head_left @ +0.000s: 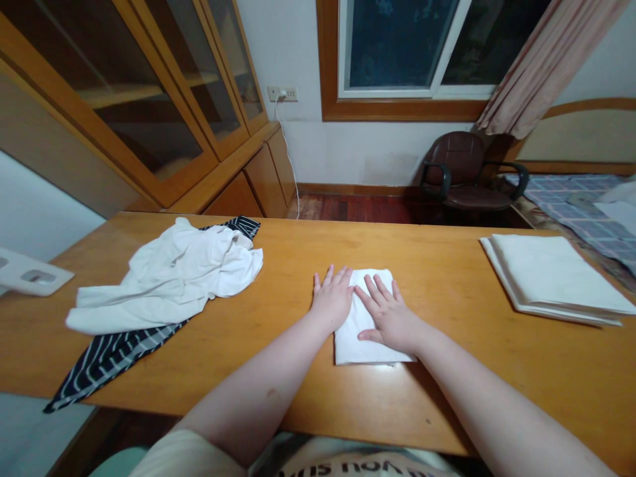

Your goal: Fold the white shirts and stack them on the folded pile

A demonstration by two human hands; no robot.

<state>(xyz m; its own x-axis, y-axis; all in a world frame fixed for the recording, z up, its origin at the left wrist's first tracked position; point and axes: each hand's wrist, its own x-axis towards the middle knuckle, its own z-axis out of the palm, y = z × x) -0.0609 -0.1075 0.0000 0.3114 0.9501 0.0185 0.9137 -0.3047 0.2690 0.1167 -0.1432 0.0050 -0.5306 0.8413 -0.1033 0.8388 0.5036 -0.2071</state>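
A white cloth point(355, 344), folded into a neat rectangle, lies flat on the wooden table in front of me. My left hand point(332, 298) rests along its left edge with the fingers stretched out, partly on the cloth and partly on the tabletop. Across the middle of the cloth my right hand point(387, 315) lies flat, its fingers spread and its thumb pointing left. The two hands nearly touch at the fingertips. Neither grips anything, and part of the cloth is hidden under them.
To the left lie a crumpled white garment point(193, 262) and a black-and-white striped cloth point(114, 361) beneath it. A stack of flat white sheets or folded cloths point(556, 275) sits on the right of the table point(278, 371). Beyond the far edge stands a brown armchair point(457, 165).
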